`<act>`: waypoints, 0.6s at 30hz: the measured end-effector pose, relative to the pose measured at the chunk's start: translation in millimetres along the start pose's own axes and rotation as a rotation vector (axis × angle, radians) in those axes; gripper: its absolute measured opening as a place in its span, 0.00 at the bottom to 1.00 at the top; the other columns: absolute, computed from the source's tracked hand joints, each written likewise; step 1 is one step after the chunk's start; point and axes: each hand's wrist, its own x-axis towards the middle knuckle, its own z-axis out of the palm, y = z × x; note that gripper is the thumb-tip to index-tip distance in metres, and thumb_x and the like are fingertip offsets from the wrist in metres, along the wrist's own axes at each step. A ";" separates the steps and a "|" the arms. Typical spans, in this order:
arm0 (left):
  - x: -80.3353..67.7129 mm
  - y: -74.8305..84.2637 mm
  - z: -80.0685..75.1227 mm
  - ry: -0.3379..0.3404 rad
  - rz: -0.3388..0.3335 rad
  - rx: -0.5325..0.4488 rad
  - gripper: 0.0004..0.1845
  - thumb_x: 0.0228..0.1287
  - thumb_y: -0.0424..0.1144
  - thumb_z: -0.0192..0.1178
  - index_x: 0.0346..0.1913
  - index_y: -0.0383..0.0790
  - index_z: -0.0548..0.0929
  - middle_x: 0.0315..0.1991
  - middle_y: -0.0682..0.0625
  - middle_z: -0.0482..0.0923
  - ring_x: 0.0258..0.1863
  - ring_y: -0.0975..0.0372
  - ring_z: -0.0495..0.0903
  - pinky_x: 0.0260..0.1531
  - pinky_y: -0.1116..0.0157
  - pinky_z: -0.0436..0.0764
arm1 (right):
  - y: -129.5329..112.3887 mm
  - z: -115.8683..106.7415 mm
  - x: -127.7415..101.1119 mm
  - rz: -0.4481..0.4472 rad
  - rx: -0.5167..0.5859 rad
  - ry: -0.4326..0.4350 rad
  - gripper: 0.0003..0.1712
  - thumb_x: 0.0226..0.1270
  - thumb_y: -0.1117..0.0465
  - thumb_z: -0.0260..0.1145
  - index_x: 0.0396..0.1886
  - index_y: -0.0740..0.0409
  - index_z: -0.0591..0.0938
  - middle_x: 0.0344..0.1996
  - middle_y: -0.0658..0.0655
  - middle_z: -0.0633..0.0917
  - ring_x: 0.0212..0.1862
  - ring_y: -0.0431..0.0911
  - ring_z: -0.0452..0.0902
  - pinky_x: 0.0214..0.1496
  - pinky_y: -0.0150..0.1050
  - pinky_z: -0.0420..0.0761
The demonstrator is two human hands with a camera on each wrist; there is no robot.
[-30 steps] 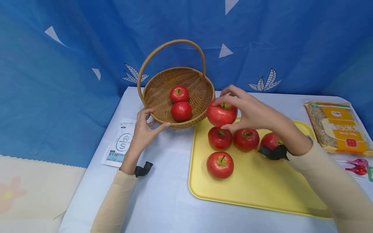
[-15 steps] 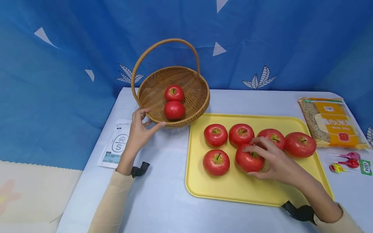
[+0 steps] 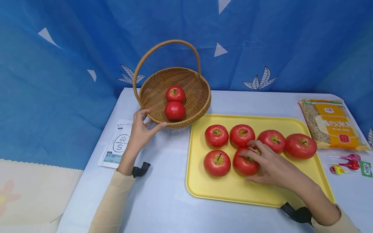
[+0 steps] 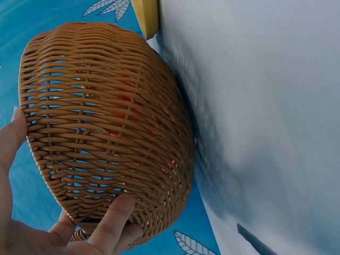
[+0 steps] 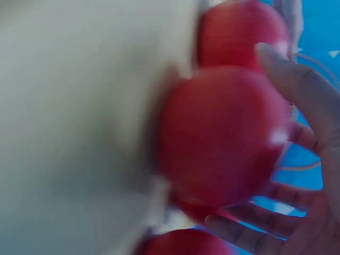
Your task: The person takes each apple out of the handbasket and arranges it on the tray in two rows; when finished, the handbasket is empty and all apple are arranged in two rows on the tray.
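Note:
In the head view my left hand (image 3: 144, 129) grips the near left rim of a tilted wicker basket (image 3: 190, 79), fingers at the rim and thumb along its front. Two red apples, an upper one (image 3: 175, 94) and a lower one (image 3: 175, 110), lie inside. From the left wrist view the basket's woven underside (image 4: 106, 117) hides most of them. My right hand (image 3: 275, 166) is around the right side of a front-row apple (image 3: 244, 162) on the yellow tray (image 3: 233, 191). In the right wrist view the thumb (image 5: 297, 85) stands off this apple (image 5: 223, 135), fingers spread behind.
Several more red apples, such as a front-left one (image 3: 217, 163) and a far-right one (image 3: 300, 145), sit on the tray. A grain bag (image 3: 332, 124) and lollipops (image 3: 351, 165) lie right of it. A white pouch (image 3: 116, 145) lies under the left forearm.
My right hand has carried an apple from beside the basket rightward down to the tray's front row, and its fingers have loosened from it. My left hand stays at the basket rim.

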 end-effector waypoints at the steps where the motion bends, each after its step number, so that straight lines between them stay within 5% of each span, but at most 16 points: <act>1: -0.1 0.1 0.3 -0.001 0.001 0.003 0.44 0.53 0.53 0.74 0.66 0.38 0.61 0.72 0.37 0.52 0.73 0.44 0.58 0.60 0.52 0.79 | -2.4 -7.1 3.4 -0.003 -0.001 -0.010 0.41 0.37 0.44 0.84 0.55 0.40 0.78 0.55 0.57 0.73 0.49 0.48 0.77 0.34 0.37 0.88; 10: 0.0 -3.8 -2.9 0.008 -0.016 0.009 0.44 0.53 0.52 0.73 0.66 0.38 0.61 0.72 0.38 0.52 0.73 0.44 0.59 0.60 0.52 0.78 | -20.6 -61.8 94.3 -0.265 0.036 -0.023 0.35 0.52 0.45 0.78 0.60 0.42 0.77 0.60 0.55 0.73 0.53 0.47 0.76 0.41 0.39 0.87; 18: 0.6 1.7 0.2 -0.003 0.004 0.003 0.43 0.53 0.50 0.74 0.65 0.36 0.62 0.71 0.37 0.53 0.73 0.44 0.58 0.59 0.52 0.79 | -38.3 -60.6 202.1 -0.423 0.126 -0.133 0.34 0.57 0.50 0.76 0.64 0.44 0.74 0.60 0.55 0.72 0.59 0.46 0.71 0.54 0.42 0.83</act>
